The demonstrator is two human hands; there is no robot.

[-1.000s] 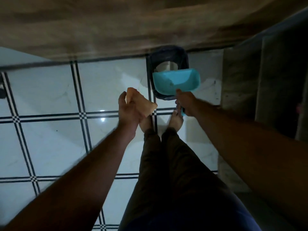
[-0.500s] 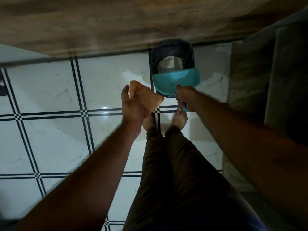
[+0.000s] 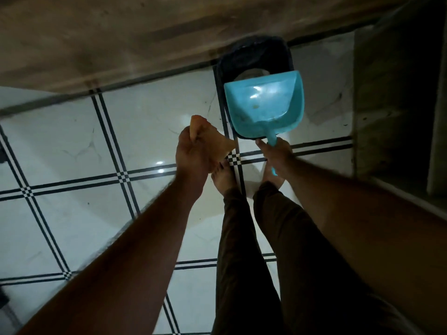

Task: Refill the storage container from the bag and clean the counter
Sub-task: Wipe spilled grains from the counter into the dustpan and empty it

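The right hand (image 3: 275, 153) grips the handle of a turquoise dustpan (image 3: 264, 105), held over a dark bin (image 3: 254, 56) standing on the white tiled floor (image 3: 72, 141). The left hand (image 3: 193, 153) holds an orange cloth (image 3: 212, 139), possibly a sponge in this dim light. Bare feet (image 3: 225, 177) stand just below.

Bare arms, dark trousers
Both forearms unsleeved; trousers (image 3: 254, 262) dark brown, narrow at the ankles; feet (image 3: 223, 176) bare.
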